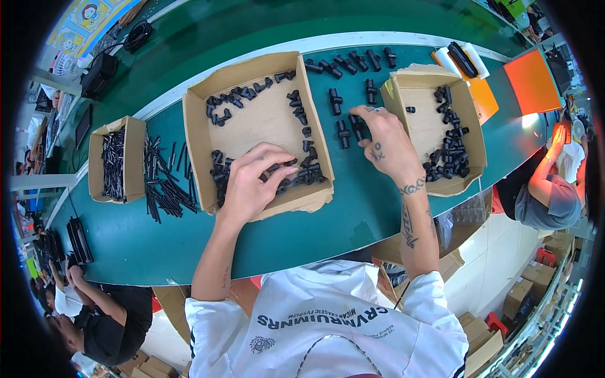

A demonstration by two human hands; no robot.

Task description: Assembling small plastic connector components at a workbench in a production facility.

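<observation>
So, laying-out seemed the step: right hand (389,143) had thumb and finger around a black fitting (358,128) on the green table (309,239), left hand (252,181) seemingly pinched another fitting (273,168) in the big box (255,140). Next move probably called for a tidy release.

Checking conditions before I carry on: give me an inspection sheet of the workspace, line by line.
Surface: green table.
Job's things: black fittings in the large cardboard box, in the smaller right box and loose between them.
Clutter: thin black rods inside and beside the left box; orange panel at right.
Left grip: over the large box, among fittings; hold unclear.
Right grip: at a loose fitting; hold unclear.
Cables: black coil, upper left.
Surroundings: people on both sides; floor cartons at right.
</observation>
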